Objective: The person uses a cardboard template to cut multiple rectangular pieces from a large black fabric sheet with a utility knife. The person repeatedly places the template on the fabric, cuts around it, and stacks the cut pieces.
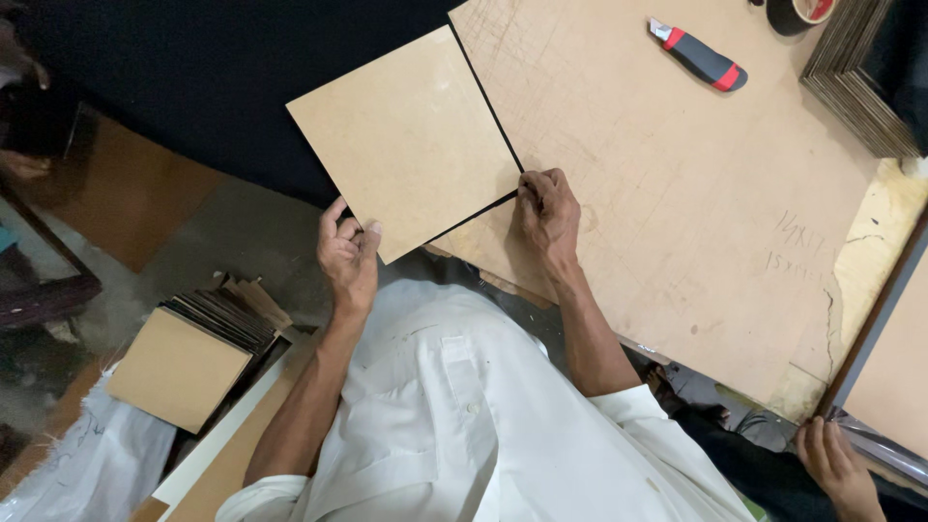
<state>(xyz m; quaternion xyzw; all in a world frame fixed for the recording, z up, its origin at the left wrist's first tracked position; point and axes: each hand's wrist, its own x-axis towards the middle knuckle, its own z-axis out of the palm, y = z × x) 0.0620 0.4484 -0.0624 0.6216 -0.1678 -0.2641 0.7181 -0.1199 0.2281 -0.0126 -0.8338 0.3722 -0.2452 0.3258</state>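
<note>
Your left hand grips the board | right hand pinches its corner | knife well beyond the board, on the worktop

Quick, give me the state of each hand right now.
Left hand: closed, pinching the lower corner of the square brown board.
Right hand: fingers curled, pressing on the board's lower right edge; a full grip cannot be told.

Two of the person's own hands were in view — the left hand and the right hand — plus one other person's hand. There was one square board, one utility knife, one tape roll and one stack of boards.
</note>
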